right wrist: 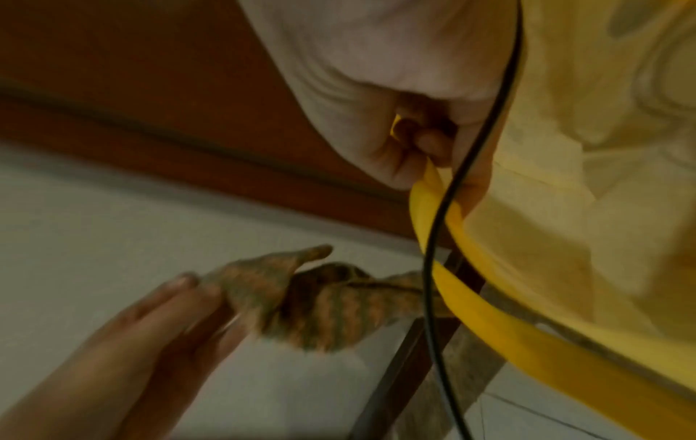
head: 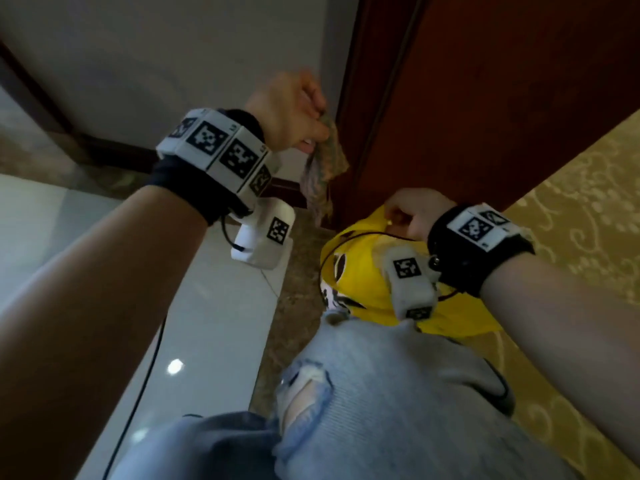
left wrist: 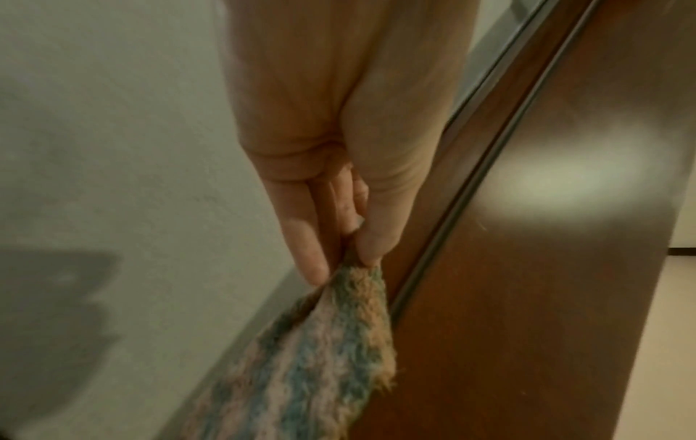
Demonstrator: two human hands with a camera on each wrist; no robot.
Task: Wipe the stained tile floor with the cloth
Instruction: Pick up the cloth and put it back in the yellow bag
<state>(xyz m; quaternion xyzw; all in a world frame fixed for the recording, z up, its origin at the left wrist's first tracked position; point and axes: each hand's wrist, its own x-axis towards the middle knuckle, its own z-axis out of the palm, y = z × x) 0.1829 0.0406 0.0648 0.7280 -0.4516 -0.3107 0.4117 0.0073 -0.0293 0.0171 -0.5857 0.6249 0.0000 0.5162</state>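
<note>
The tile floor [head: 214, 306] occupies the lower left of the head view: pale glossy tiles with a brown speckled strip along the wall side. No stain can be made out on it; glare and blur obscure the surface. A grey wall [head: 156, 64] rises behind it, with a dark skirting at its base. To the right stands a dark red-brown wooden door [head: 502, 81], its top and right edge cut off by the frame. Yellow patterned wallpaper [head: 588, 202] fills the far right. The person's knees in pale torn jeans [head: 363, 393] block the floor at the bottom of the view.

A yellow bag [head: 363, 282] with black and white printing hangs at centre; its lower part is hidden behind the knee and the wrist camera. The right hand [head: 412, 216] is a fist closed round the bag's yellow handle [right wrist: 440, 208], which emerges below the curled fingers in the right wrist view. A black cable [right wrist: 433, 297] crosses that view.

The cloth [head: 322, 168], a fuzzy striped piece in blue-green, pink and tan, is off the floor, in the air beside the door frame. The left hand [head: 294, 112] pinches its top corner between thumb and fingertips [left wrist: 312, 253]; the cloth [left wrist: 320, 357] hangs straight down below the grip, its lower end cut off in the left wrist view.
</note>
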